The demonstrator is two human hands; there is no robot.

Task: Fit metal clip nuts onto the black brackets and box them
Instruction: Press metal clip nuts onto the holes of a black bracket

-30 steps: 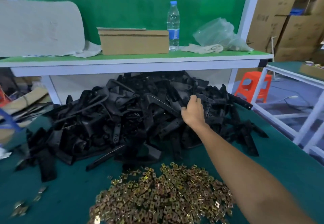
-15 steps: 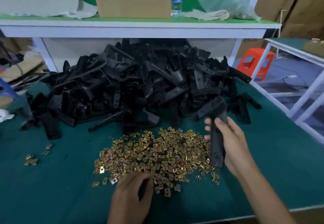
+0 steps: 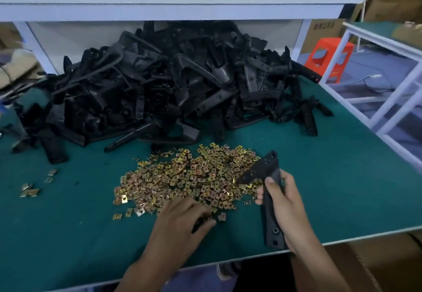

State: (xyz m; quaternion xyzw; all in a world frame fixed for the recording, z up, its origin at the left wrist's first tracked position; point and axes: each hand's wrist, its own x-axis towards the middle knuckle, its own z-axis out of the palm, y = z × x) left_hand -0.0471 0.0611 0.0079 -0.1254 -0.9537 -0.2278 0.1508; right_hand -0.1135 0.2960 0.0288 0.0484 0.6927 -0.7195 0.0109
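- Since a moment ago the right hand [image 3: 283, 202] has drawn its black bracket [image 3: 269, 221] back toward the front edge of the table [image 3: 342, 177], and the left hand [image 3: 180, 218] has slid onto the near fringe of the clip nuts [image 3: 187, 177].
- From the head view, the step looks to be fetching a nut for the bracket just picked (nothing fitted yet, as far as I can see).
- Right hand: fingers and thumb wrap round the bracket's shank, and its holed upper end pokes over the right edge of the nuts.
- Left hand: fingers are bent down on the nuts; whether one is pinched, I cannot tell.
- Next, I'd judge, one nut must be singled out, turned mouth-first and pushed onto a holed end.
- Behind the nuts sits the bracket heap [image 3: 171, 86]; a cardboard box [image 3: 376, 266] shows below the table's right corner.
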